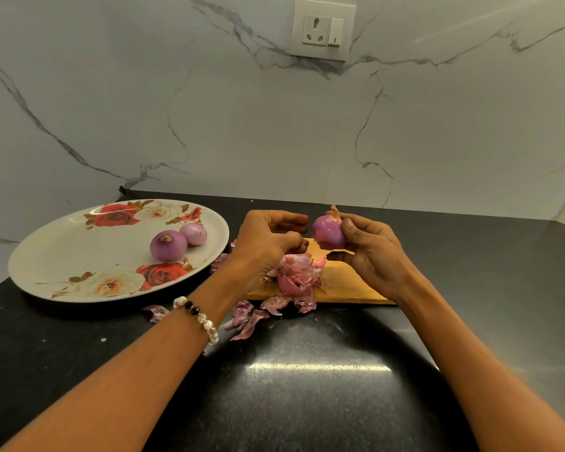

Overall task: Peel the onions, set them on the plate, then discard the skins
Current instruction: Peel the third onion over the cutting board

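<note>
Right hand [372,252] holding onion [328,231], 2 peeled onions [168,245] on plate [62,256]

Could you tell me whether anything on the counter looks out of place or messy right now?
Yes: loose onion skins have spilled off the cutting board onto the black counter, and one scrap lies beside the plate. Otherwise it looks orderly: two peeled onions sit on the plate.

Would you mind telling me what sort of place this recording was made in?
Most likely a home kitchen: a dark stone counter against a marble-look wall with a power socket, a wooden cutting board, and a floral plate holding peeled onions.
</note>
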`<state>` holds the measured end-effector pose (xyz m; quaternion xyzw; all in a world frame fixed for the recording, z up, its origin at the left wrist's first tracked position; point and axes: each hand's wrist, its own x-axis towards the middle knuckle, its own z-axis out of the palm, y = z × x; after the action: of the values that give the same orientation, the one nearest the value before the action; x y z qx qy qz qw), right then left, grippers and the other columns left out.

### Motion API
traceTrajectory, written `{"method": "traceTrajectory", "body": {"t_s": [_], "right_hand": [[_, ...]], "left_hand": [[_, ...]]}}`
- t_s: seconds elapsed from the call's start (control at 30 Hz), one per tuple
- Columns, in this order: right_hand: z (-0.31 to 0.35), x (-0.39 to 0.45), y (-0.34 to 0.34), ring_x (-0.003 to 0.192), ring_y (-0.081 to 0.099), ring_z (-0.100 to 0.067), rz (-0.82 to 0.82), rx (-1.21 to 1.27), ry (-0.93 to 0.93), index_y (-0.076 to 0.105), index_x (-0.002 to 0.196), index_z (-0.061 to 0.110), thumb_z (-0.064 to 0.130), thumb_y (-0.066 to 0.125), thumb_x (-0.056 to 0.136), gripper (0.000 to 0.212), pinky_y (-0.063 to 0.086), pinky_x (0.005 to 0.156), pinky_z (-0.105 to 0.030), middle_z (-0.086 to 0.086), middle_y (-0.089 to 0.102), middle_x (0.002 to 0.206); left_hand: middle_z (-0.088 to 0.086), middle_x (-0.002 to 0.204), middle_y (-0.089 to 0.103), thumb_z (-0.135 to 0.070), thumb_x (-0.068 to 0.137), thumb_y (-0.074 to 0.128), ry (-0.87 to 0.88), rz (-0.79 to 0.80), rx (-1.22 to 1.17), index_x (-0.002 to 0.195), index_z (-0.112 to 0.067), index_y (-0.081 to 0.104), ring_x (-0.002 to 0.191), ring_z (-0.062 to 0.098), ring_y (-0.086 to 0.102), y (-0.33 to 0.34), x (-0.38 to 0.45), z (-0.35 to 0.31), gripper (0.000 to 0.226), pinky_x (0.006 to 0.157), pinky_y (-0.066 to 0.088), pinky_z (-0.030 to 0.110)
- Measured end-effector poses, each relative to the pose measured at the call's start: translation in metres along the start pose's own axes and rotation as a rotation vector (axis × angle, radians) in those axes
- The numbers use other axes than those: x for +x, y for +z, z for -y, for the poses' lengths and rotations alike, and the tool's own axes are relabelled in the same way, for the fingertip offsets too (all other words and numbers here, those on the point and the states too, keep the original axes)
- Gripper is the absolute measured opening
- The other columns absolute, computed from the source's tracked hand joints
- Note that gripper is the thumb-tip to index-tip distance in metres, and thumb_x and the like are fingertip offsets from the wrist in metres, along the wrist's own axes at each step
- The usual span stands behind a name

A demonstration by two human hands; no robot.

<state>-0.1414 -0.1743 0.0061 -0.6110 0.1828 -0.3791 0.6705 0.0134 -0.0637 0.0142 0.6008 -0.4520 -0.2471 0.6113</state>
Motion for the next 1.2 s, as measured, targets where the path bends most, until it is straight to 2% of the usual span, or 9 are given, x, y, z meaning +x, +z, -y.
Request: {"method": "traceTrajectory", "body": {"t_s": [0.1, 0.23, 0.3, 0.43, 0.53, 0.73, 0.97, 1.1, 1.2], "right_hand": [[-0.002, 0.002, -0.001, 0.087, 0.071, -0.023, -0.042, -0.006, 0.009, 0.065, 0.11, 0.009, 0.009, 0.048, 0.098, 0.02, 0.06, 0.072, -0.033, -0.009, 0.068, 0.105], [-0.003, 0.003, 0.0, 0.101, 0.069, -0.031, -0.046, 0.052, 0.014, 0.064, 0.113, 0.002, 0.016, 0.054, 0.092, 0.027, 0.061, 0.081, -0.038, -0.02, 0.066, 0.115], [-0.004, 0.002, 0.003, 0.102, 0.069, -0.033, -0.019, 0.084, 0.017, 0.065, 0.111, -0.001, 0.019, 0.056, 0.088, 0.031, 0.061, 0.08, -0.038, -0.021, 0.068, 0.113], [-0.005, 0.001, 0.009, 0.09, 0.072, -0.028, -0.005, 0.101, 0.046, 0.066, 0.107, -0.001, 0.022, 0.058, 0.086, 0.032, 0.062, 0.075, -0.037, -0.018, 0.072, 0.1], [-0.003, 0.0, 0.009, 0.091, 0.071, -0.03, -0.013, 0.131, 0.059, 0.066, 0.107, -0.004, 0.024, 0.059, 0.085, 0.036, 0.062, 0.076, -0.04, -0.018, 0.072, 0.098], [-0.001, 0.0, 0.007, 0.088, 0.069, -0.032, -0.074, 0.095, 0.066, 0.066, 0.107, -0.001, 0.029, 0.06, 0.084, 0.038, 0.062, 0.074, -0.043, -0.019, 0.07, 0.098], [0.004, -0.002, 0.004, 0.084, 0.07, -0.032, -0.131, 0.056, 0.085, 0.064, 0.111, 0.005, 0.026, 0.052, 0.097, 0.028, 0.06, 0.065, -0.037, -0.018, 0.069, 0.101], [0.006, -0.003, 0.002, 0.086, 0.069, -0.028, -0.14, 0.053, 0.088, 0.064, 0.11, 0.009, 0.024, 0.05, 0.099, 0.023, 0.059, 0.065, -0.034, -0.016, 0.068, 0.103], [0.007, -0.003, 0.001, 0.091, 0.068, -0.032, -0.113, 0.047, 0.081, 0.064, 0.113, 0.009, 0.023, 0.05, 0.098, 0.024, 0.059, 0.07, -0.036, -0.019, 0.066, 0.109]], "left_hand": [[0.001, 0.099, 0.071, -0.006, 0.086, 0.068, 0.062, -0.049, 0.057, 0.109, -0.012, 0.069, 0.079, 0.01, 0.07, 0.003, 0.0, 0.0, 0.024, 0.066, 0.056, 0.018], [-0.005, 0.096, 0.067, -0.024, 0.077, 0.078, 0.402, -0.042, 0.393, 0.116, -0.013, 0.068, 0.077, 0.004, 0.063, 0.009, -0.003, 0.001, 0.042, 0.073, 0.051, 0.009], [0.003, 0.096, 0.068, -0.022, 0.074, 0.081, 0.548, -0.065, 0.546, 0.117, -0.01, 0.068, 0.074, 0.009, 0.062, 0.013, -0.003, 0.006, 0.046, 0.072, 0.052, 0.014], [0.009, 0.086, 0.072, -0.012, 0.076, 0.079, 0.702, -0.21, 0.641, 0.096, -0.005, 0.074, 0.072, 0.018, 0.067, 0.015, -0.001, 0.012, 0.023, 0.067, 0.056, 0.025], [0.007, 0.084, 0.071, -0.014, 0.077, 0.078, 0.706, -0.224, 0.637, 0.088, -0.006, 0.075, 0.072, 0.017, 0.066, 0.013, 0.001, 0.011, 0.014, 0.064, 0.058, 0.032], [0.008, 0.09, 0.068, -0.011, 0.076, 0.078, 0.694, -0.151, 0.654, 0.087, -0.005, 0.073, 0.082, 0.019, 0.063, 0.015, 0.002, 0.01, 0.013, 0.069, 0.056, 0.032], [0.007, 0.101, 0.066, -0.015, 0.08, 0.075, 0.646, -0.065, 0.768, 0.088, -0.008, 0.074, 0.099, 0.02, 0.054, 0.009, 0.005, 0.01, 0.01, 0.079, 0.036, 0.022], [0.007, 0.105, 0.066, -0.015, 0.084, 0.071, 0.592, -0.109, 0.813, 0.091, -0.008, 0.074, 0.103, 0.021, 0.053, 0.003, 0.007, 0.01, 0.01, 0.081, 0.037, 0.023], [0.006, 0.104, 0.067, -0.015, 0.085, 0.07, 0.527, -0.144, 0.801, 0.095, -0.01, 0.075, 0.1, 0.018, 0.055, -0.001, 0.009, 0.011, 0.012, 0.082, 0.043, 0.025]]}}
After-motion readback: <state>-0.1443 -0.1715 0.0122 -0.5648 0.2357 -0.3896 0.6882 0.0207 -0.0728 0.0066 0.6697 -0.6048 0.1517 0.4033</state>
